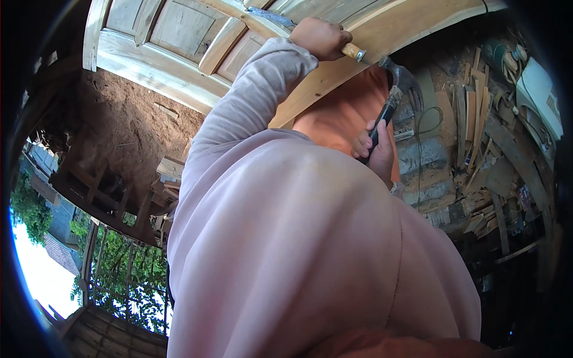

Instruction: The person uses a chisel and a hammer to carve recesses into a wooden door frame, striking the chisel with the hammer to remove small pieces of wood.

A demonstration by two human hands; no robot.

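Left hand (321,39), mine, top centre of frame: closed around a tool's wooden handle (351,50), its metal-ringed end sticking out toward the right. A bluish strip (270,15) lies just beyond my knuckles, upper left; whether it belongs to the tool I cannot tell.

Right hand (383,152), mine, right of centre: fingers wrapped around the dark grip of a claw hammer (391,106). Hammer head up, just beside the handle's ringed end; contact between them cannot be made out.

Panelled woodwork (224,45), pale, raised rails: across upper left and top centre, under my left hand. Broad plain board (406,27): along its right side, upper right of centre.

Sleeve (248,92), light grey: on my left arm. Pink garment (298,209): mine, filling centre and lower frame. Orange cloth (337,122): between the board and my right hand.

Wood offcuts (474,113): heaped, right side. White casing (540,98): far right. Brown ground (131,131), strewn with bits: left. Green foliage (128,277): lower left.
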